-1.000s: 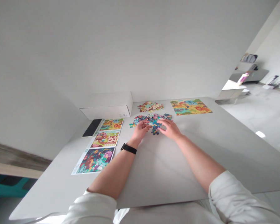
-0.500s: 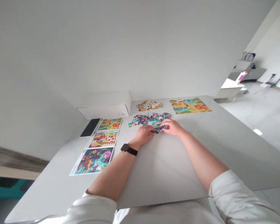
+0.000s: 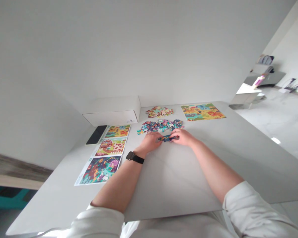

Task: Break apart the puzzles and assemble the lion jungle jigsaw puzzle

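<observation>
Sleeves (image 3: 253, 211), white and pushed up the arms, sit nearest, with two bare forearms reaching across a pale table (image 3: 173, 185). A black watch (image 3: 134, 157) circles the left wrist. The left hand (image 3: 151, 142) and right hand (image 3: 183, 137) rest low on the tabletop, facing each other, their fingers closed on opposite ends of a strip of joined puzzle pieces (image 3: 167, 138). That strip, mostly blue and yellow, lies between them, gripped by both hands, and sits just in front of a loose heap of colourful puzzle pieces (image 3: 160, 126). Beyond that heap lies a second, paler pile of pieces (image 3: 159, 112).

To the left, three printed picture sheets run in a line away from the person: a dark floral scene (image 3: 99, 170), a farm scene with a red barn (image 3: 110, 146), and a yellow animal scene (image 3: 117, 131). A fourth sheet (image 3: 203, 112), bright with animals, lies at the far right of the table. A black phone (image 3: 96, 135) lies face up beyond the sheets near the table edge, and a long white box (image 3: 111, 114) stands at the far corner against the wall (image 3: 89, 49).
</observation>
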`<state>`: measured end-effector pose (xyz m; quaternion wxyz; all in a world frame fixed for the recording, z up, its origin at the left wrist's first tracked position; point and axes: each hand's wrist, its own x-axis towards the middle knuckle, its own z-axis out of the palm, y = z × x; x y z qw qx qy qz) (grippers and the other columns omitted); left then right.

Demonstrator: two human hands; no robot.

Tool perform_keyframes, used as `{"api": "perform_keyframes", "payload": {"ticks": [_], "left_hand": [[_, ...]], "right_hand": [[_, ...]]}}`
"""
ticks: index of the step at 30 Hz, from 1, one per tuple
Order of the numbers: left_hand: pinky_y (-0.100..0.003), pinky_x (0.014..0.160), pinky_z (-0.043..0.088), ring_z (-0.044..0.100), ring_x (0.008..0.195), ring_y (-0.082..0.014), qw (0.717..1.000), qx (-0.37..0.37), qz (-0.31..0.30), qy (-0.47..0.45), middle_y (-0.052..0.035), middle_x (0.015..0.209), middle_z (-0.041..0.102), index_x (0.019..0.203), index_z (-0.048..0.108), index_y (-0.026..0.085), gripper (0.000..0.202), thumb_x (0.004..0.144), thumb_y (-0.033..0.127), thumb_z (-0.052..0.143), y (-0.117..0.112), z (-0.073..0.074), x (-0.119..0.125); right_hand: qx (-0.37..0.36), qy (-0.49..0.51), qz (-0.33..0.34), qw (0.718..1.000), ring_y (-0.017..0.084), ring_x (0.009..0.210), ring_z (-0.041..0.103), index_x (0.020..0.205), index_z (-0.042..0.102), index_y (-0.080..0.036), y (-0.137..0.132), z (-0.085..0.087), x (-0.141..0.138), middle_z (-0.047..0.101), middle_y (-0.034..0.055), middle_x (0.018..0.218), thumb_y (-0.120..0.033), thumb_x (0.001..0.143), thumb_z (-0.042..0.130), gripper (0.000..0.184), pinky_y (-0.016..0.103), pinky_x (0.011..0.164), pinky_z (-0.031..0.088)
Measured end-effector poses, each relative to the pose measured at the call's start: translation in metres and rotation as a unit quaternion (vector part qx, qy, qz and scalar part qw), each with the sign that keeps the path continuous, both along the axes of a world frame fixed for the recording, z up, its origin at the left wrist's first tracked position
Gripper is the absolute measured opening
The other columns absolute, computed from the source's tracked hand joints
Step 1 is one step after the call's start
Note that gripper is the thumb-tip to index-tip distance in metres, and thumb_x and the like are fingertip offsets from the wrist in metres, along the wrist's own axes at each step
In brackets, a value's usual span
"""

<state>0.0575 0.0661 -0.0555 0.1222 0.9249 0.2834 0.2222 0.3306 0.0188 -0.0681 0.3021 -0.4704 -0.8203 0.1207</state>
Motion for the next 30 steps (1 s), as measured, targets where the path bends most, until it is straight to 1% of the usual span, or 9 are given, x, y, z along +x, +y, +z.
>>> {"api": "perform_keyframes", "payload": {"ticks": [8,14,18,20,25,30], "left_hand": [[-0.043,0.105,0.053,0.071,0.111,-0.0287,1.000,-0.009,0.000,-0.012,-0.0102,0.114,0.079,0.110,0.082,0.023,0.024,0.090,0.026,0.068,-0.0003,0.0010,-0.0003],[-0.041,0.104,0.054,0.070,0.110,-0.0272,1.000,-0.011,0.009,0.002,-0.0095,0.112,0.077,0.111,0.082,0.025,0.024,0.091,0.027,0.069,-0.0018,0.0036,-0.0003],[-0.041,0.103,0.053,0.070,0.110,-0.0268,1.000,-0.014,0.004,-0.007,-0.0097,0.113,0.077,0.114,0.082,0.024,0.027,0.091,0.026,0.068,-0.0021,0.0023,-0.0006],[-0.041,0.103,0.053,0.070,0.109,-0.0264,1.000,-0.017,0.001,-0.013,-0.0095,0.114,0.077,0.116,0.082,0.025,0.029,0.091,0.025,0.068,-0.0022,0.0017,-0.0005],[-0.042,0.104,0.052,0.070,0.110,-0.0262,1.000,-0.023,-0.003,-0.014,-0.0082,0.115,0.077,0.116,0.083,0.028,0.029,0.091,0.026,0.068,-0.0023,0.0013,0.0001],[-0.044,0.106,0.051,0.070,0.111,-0.0275,1.000,-0.025,0.004,-0.013,-0.0078,0.116,0.077,0.113,0.085,0.030,0.026,0.091,0.028,0.071,-0.0009,-0.0001,0.0004]], "right_hand": [[-0.004,-0.019,-0.005,1.000,0.020,0.093,0.072,0.100,0.088,-0.030,-0.0007,-0.0007,0.0002,0.077,0.0047,0.106,-0.020,0.083,0.083,0.021,0.034,0.089,0.057],[-0.017,-0.026,-0.013,0.999,0.019,0.090,0.071,0.098,0.088,-0.031,-0.0002,-0.0029,-0.0002,0.077,0.0043,0.105,-0.022,0.081,0.086,0.019,0.033,0.086,0.057],[-0.009,-0.031,-0.017,0.999,0.022,0.100,0.073,0.099,0.088,-0.031,0.0004,-0.0043,-0.0002,0.076,0.0050,0.108,-0.023,0.082,0.086,0.019,0.037,0.096,0.057],[-0.007,-0.028,-0.021,0.999,0.023,0.103,0.073,0.099,0.088,-0.031,0.0004,-0.0045,-0.0008,0.076,0.0052,0.110,-0.022,0.081,0.086,0.020,0.038,0.098,0.057],[-0.015,-0.021,-0.017,1.000,0.021,0.098,0.074,0.101,0.088,-0.032,-0.0007,-0.0036,-0.0043,0.076,0.0045,0.109,-0.021,0.082,0.085,0.022,0.036,0.093,0.059],[-0.012,-0.028,-0.018,0.999,0.022,0.097,0.075,0.102,0.088,-0.032,-0.0018,-0.0025,-0.0081,0.077,0.0049,0.109,-0.022,0.084,0.083,0.021,0.037,0.093,0.059]]}}
